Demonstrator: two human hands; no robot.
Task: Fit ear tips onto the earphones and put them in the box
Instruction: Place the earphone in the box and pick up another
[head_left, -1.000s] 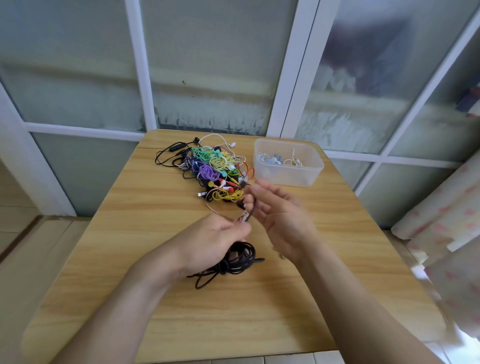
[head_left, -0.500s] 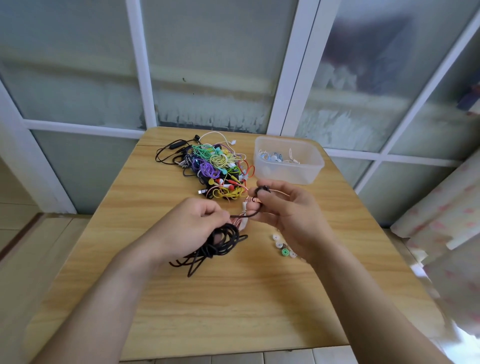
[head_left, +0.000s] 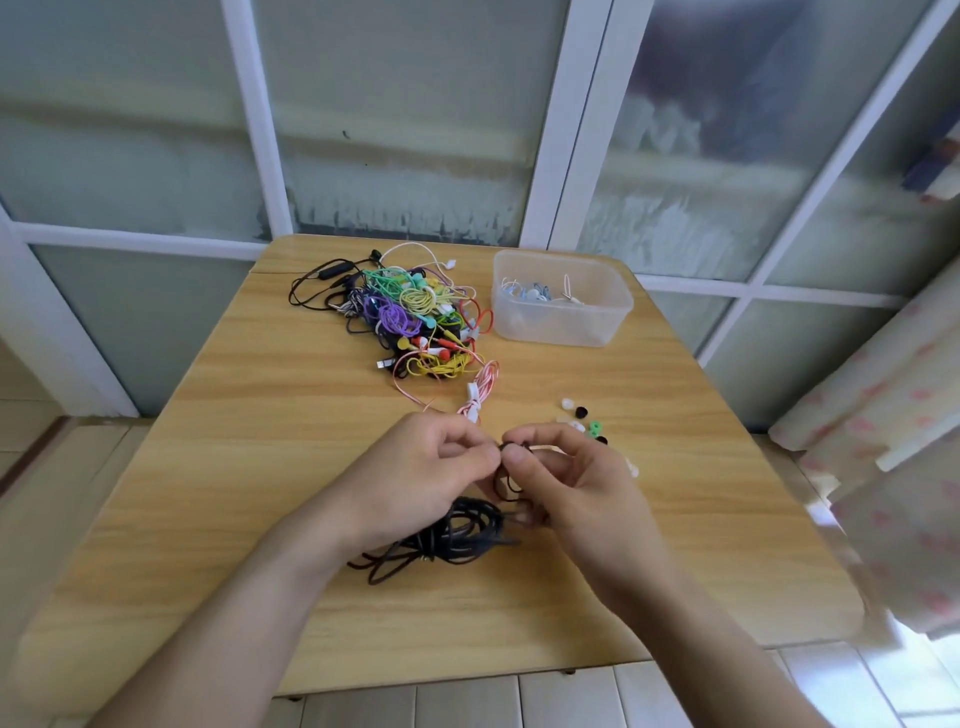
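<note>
step in hand, as a judgement: fitting an ear tip onto the black earphones, not boxing yet.

left hand has its fingers curled in a pinch at the meeting point with the right hand. right thumb and index are also pinched there, on something small and dark; most likely the earbud end or a tip, too small to tell which. a short loop of black cable hangs just below the right thumb. so both hands are closed on the earphone's end, neither is open.

rest of the black cable lies in a loose coil on the table, just under and between the wrists, partly hidden by the left hand.

loose ear tips (white, black, green) sit on the table just beyond the right hand. a pink-and-white striped earphone lies just beyond the hands, running back to the multicolour earphone pile. clear plastic box is at the far right of the table, beside the pile, with a few light-coloured earphones already in it.

next move likely calls for: hold the bud steady with one hand, press the tip squarely over the nozzle until seated. if the second bud is bare, pick another tip from the loose group. then gather the coil and carry it to the box, well apart from the hands.

risk: tip slips off or cable snags the striped one.
</note>
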